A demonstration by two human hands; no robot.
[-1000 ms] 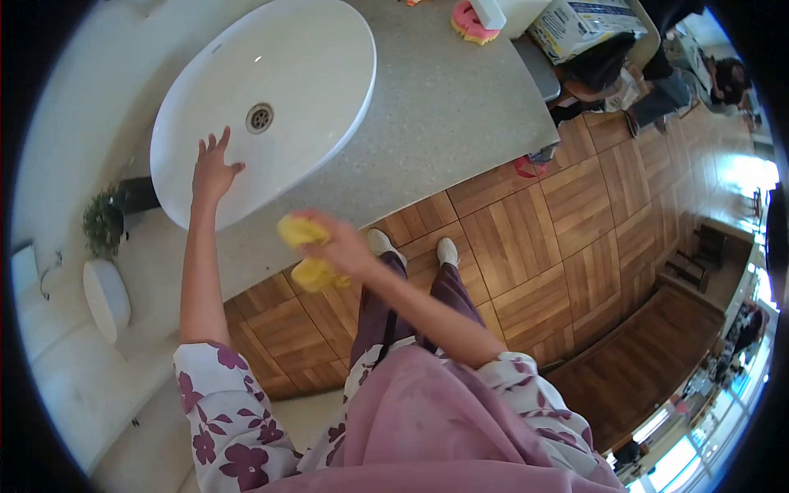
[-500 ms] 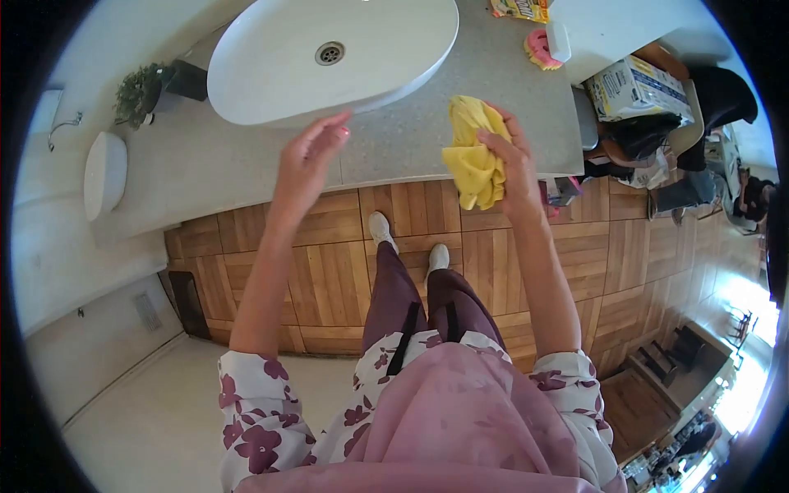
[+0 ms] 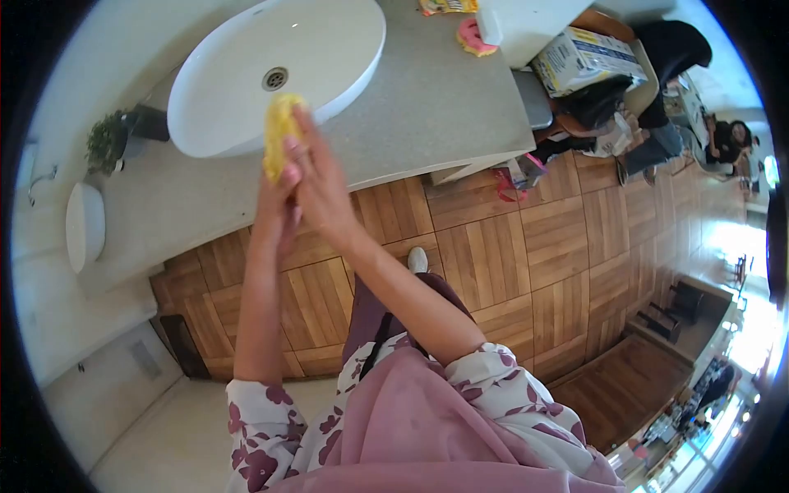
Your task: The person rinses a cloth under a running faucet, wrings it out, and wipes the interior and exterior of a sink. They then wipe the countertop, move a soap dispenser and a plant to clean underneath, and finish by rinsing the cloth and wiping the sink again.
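A bunched yellow cloth (image 3: 282,127), somewhat blurred, is held up in front of the sink's near rim. My right hand (image 3: 322,185) is closed on its right side, fingers pointing away from me. Pressed against that hand, my left hand (image 3: 278,197) grips the lower end of the cloth; its thumb shows, while most of its fingers are hidden. Just beyond the hands stands the white oval sink (image 3: 349,86) with a round metal drain (image 3: 275,79), set on the grey counter (image 3: 444,123).
A pink ring-shaped sponge (image 3: 475,39) and a yellow packet (image 3: 448,6) lie at the counter's far right. A potted plant (image 3: 107,141) stands left. Beyond the counter are a chair with a cardboard box (image 3: 588,62) and a seated person (image 3: 730,141). Parquet floor (image 3: 485,246) lies below.
My right hand has carried the yellow cloth leftward to my left hand, and the two hands now meet around it. The view has turned and shifted, and my body has moved.
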